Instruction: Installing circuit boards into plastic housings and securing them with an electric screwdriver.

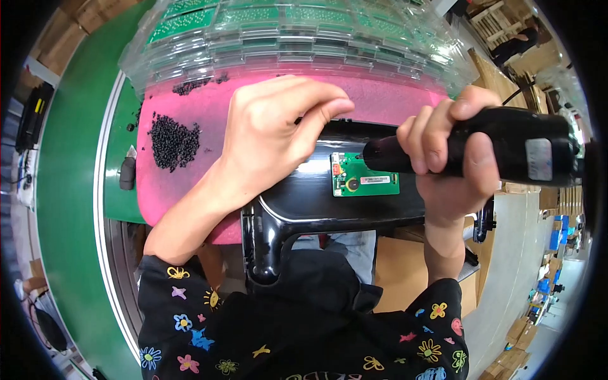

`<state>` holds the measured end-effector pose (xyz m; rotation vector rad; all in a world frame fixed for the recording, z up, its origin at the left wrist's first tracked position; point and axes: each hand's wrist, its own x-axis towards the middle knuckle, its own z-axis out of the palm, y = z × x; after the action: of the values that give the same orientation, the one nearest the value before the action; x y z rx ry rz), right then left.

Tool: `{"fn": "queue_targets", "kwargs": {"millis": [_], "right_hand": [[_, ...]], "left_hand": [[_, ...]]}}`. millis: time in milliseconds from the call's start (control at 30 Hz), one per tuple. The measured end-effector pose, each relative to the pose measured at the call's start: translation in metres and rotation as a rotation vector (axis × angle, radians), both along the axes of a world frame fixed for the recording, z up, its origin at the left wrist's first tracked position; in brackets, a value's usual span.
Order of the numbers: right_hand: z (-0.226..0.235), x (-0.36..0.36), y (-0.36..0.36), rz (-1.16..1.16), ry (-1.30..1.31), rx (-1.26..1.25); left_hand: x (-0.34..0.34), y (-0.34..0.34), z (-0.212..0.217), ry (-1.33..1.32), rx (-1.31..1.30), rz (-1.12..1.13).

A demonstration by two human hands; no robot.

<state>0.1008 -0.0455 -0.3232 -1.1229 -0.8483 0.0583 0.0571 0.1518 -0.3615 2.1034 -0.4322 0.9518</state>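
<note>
My right hand [453, 158] grips a black electric screwdriver [506, 149], its tip set against the top left corner of a small green circuit board [366, 179]. The board sits on the back of a glossy black plastic housing [304, 202] with a stand neck pointing toward me. My left hand [272, 136] hovers over the housing's left part, fingers curled and pinched together near the screwdriver tip; whether it holds a screw I cannot tell.
A pink foam mat [171, 183] lies under the housing, with a pile of small black screws [172, 142] at its left. Clear plastic trays of green circuit boards [285, 31] are stacked at the back. A green conveyor belt [69, 190] runs along the left.
</note>
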Motion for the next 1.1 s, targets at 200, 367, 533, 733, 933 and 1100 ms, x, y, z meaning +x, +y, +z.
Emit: {"fn": "queue_targets", "kwargs": {"millis": [200,367,533,733,933,1100], "right_hand": [[-0.021,0.005,0.006,0.112,0.087,0.094],[-0.019,0.002,0.007,0.067,0.047,-0.069],[-0.021,0.002,0.013,0.065,0.025,-0.096],[-0.019,0.009,0.017,0.143,-0.022,-0.213],[-0.018,0.005,0.025,0.115,0.048,-0.159],[-0.023,-0.001,0.012,0.142,0.099,0.005]], "left_hand": [[-0.004,-0.007,-0.003,0.204,-0.002,0.028],[-0.002,-0.005,-0.009,0.193,0.036,0.040],[0.000,0.000,-0.021,0.199,0.180,-0.045],[-0.008,0.002,-0.011,0.278,0.346,0.004],[-0.004,0.001,-0.017,0.222,0.332,-0.097],[-0.006,0.000,-0.022,0.299,0.405,-0.152]]}}
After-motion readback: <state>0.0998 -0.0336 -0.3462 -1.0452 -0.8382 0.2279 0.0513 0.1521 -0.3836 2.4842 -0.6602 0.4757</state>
